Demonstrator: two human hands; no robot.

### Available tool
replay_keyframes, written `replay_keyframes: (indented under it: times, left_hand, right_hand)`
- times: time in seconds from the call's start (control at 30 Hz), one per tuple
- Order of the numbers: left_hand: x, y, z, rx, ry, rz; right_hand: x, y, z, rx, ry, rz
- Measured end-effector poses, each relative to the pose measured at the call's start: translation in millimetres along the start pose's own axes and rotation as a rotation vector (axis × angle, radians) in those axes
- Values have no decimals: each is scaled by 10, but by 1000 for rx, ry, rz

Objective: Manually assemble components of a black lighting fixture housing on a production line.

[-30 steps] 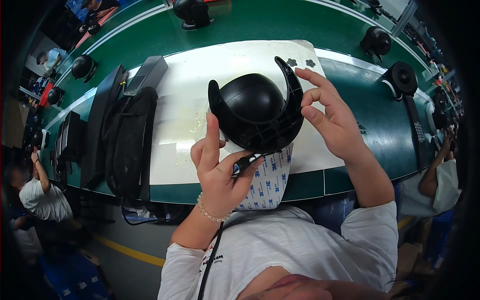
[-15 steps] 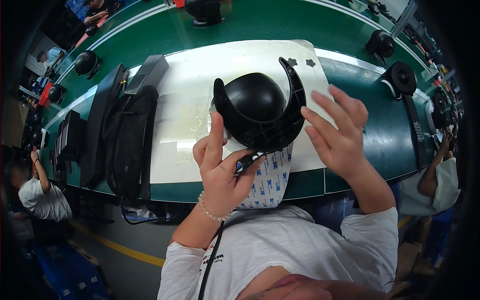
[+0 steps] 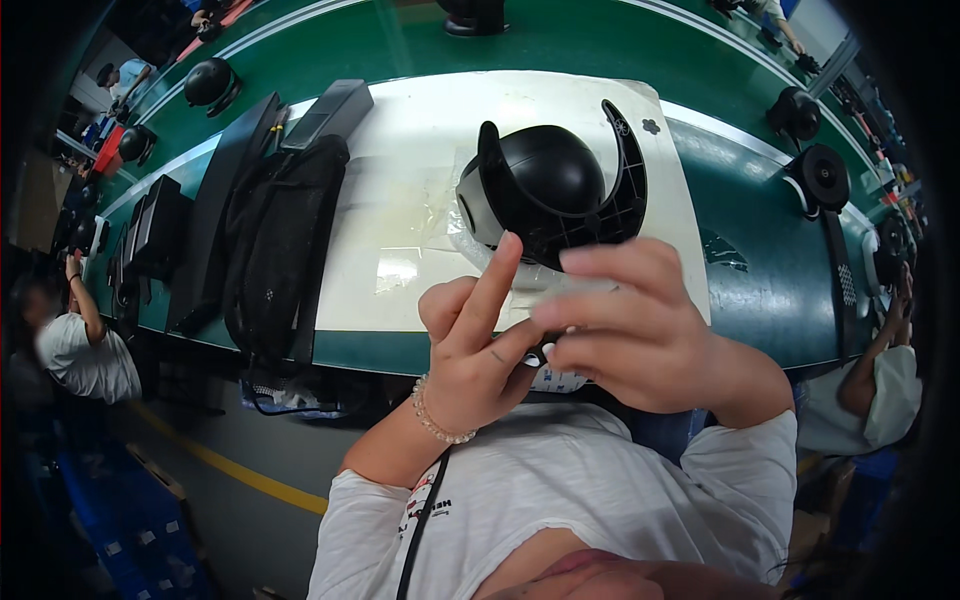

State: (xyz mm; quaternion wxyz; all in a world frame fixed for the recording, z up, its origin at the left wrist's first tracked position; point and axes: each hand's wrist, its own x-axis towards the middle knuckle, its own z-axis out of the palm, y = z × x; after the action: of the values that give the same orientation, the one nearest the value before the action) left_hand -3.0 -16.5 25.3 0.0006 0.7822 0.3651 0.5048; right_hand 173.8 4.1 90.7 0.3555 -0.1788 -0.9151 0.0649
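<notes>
The black dome part (image 3: 548,190) lies on the white worktop (image 3: 400,200), just beyond both hands. The left hand (image 3: 470,355) and right hand (image 3: 630,335) pinch a small sticker sheet (image 3: 555,378) between them.

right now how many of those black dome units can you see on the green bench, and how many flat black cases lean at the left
black dome units: 6, one on the white mat by the hands, five further off
flat black cases: 3
total: 9
</notes>
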Motion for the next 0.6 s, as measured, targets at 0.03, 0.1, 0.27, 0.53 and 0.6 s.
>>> replay_keyframes:
  times: [0.03, 0.1, 0.27, 0.53, 0.6]
  left_hand:
    - [-5, 0, 4, -12, 12, 5]
    - [17, 17, -16, -5, 59, 32]
    - [57, 26, -65, 23, -13, -8]
    - [60, 25, -61, -8, -19, -10]
    - [60, 34, -75, -23, -48, -15]
  right_hand:
    - [-60, -21, 53, -90, 97, -93]
    - [-180, 47, 152, -139, 248, -252]
    - [-223, 83, 232, 169, 394, -67]
    - [-179, 9, 148, -95, 221, -152]
    - [-227, 48, 233, -128, 302, -203]
